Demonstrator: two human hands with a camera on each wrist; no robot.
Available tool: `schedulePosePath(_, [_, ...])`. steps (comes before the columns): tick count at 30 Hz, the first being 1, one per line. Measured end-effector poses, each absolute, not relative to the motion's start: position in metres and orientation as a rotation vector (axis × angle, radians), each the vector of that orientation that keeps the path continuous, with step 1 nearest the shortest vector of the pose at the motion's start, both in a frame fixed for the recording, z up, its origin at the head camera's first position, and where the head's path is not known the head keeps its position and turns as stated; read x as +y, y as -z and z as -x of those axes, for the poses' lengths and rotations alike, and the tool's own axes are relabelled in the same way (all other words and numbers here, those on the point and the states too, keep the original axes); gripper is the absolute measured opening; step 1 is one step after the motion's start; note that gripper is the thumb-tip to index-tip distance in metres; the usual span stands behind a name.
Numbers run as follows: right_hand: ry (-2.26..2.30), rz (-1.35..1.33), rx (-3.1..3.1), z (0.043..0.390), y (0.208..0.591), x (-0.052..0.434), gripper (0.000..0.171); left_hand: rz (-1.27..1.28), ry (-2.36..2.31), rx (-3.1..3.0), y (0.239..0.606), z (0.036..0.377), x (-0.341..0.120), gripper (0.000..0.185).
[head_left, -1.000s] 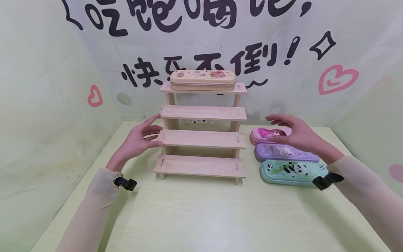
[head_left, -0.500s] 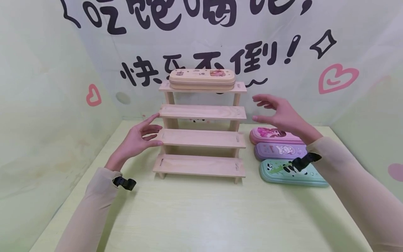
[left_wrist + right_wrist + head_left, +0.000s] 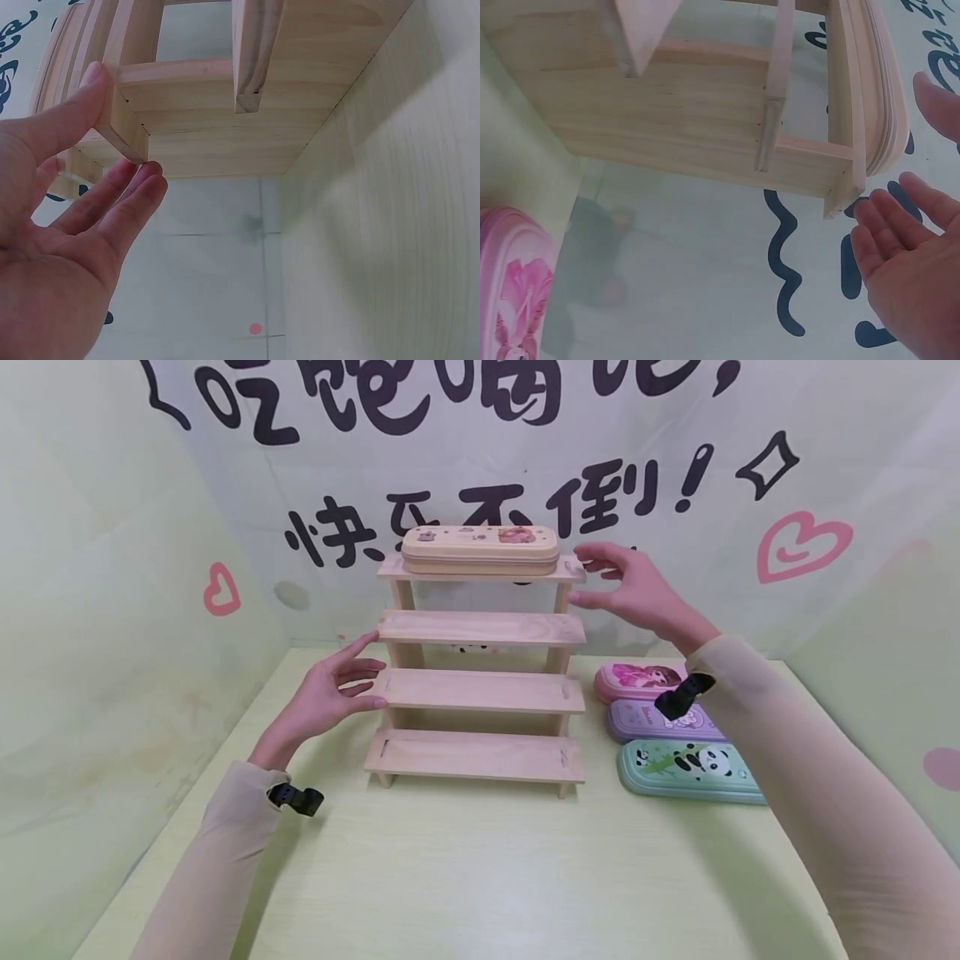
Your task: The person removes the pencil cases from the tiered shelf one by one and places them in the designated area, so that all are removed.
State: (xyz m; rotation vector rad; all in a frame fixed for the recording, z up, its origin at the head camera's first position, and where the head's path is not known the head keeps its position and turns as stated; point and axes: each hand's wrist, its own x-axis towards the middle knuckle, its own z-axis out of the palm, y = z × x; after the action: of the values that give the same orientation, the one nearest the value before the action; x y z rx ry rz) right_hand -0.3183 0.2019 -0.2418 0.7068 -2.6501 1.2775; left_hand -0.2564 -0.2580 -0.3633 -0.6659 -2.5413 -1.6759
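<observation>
Head view: my left hand (image 3: 330, 693) sits at the left end of the wooden rack (image 3: 480, 689), fingers straight and slightly spread, holding nothing. Index tip is at the left end of the second shelf from the top, the other fingertips against the left end of the third shelf. Left wrist view confirms: thumb (image 3: 79, 105) lies on the shelf end, fingertips (image 3: 146, 180) just under its corner, no curl around anything.

My right hand (image 3: 637, 593) is up at the right end of the top shelf, fingers apart and relaxed, empty. Fingertips are at or just beside the shelf end; can't tell if they touch. Right wrist view shows the palm (image 3: 907, 270) open, near the shelf corner.

Beige pencil case (image 3: 481, 549) lies flat on the top shelf, just left of my right fingertips, apart from them.

On the green table (image 3: 480, 868), right of the rack: pink case (image 3: 637, 679) at the back, purple case (image 3: 645, 720) in the middle, panda case (image 3: 686, 768) in front, side by side. My right sleeve (image 3: 795, 777) crosses over them.
</observation>
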Motion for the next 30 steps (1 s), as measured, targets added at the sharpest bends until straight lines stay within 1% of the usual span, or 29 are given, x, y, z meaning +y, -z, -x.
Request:
schedulePosePath(7, [-1.317, -0.661, -2.666, 0.336, 0.227, 0.188, 0.075, 0.665, 1.685, -2.526, 0.362, 0.257, -0.257, 0.100])
schedulePosePath(12, [-1.325, -0.678, -2.679, 0.347, 0.222, 0.179, 0.076, 0.669, 1.697, -2.525, 0.362, 0.257, -0.256, 0.099])
schedulePosePath(22, [-1.286, -0.631, -2.818, 0.364, 0.212, 0.159, 0.089, 0.678, 1.702, -2.522, 0.364, 0.257, -0.258, 0.099])
schedulePosePath(25, [-1.271, -0.635, -2.832, 0.367, 0.211, 0.155, 0.088, 0.680, 1.709, -2.517, 0.364, 0.256, -0.258, 0.099])
schedulePosePath(30, [-1.282, -0.635, -2.816, 0.366, 0.212, 0.150, 0.081, 0.688, 1.708, -2.516, 0.363, 0.256, -0.260, 0.100])
